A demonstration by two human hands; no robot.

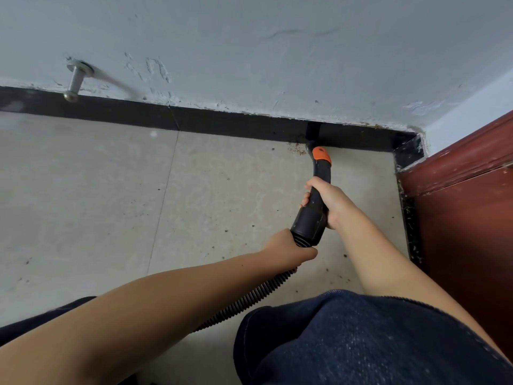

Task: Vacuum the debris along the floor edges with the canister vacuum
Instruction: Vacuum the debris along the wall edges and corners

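A black vacuum handle (310, 218) with an orange tip (321, 154) points at the foot of the black baseboard (222, 124). Its nozzle end touches the floor edge beside a small patch of brown debris (296, 148). My right hand (327, 201) grips the curved handle from the right. My left hand (288, 247) grips the ribbed black hose (249, 297) just below the handle's collar. The hose runs back toward my knees. The canister itself is out of view.
A dark red wooden door frame (460, 190) stands at the right, with debris along its dark floor strip (410, 226). A metal door stopper (75, 83) sticks out of the white wall at the left. Specks lie scattered on the beige tiles (97, 190). My denim-clad knee (347, 337) fills the foreground.
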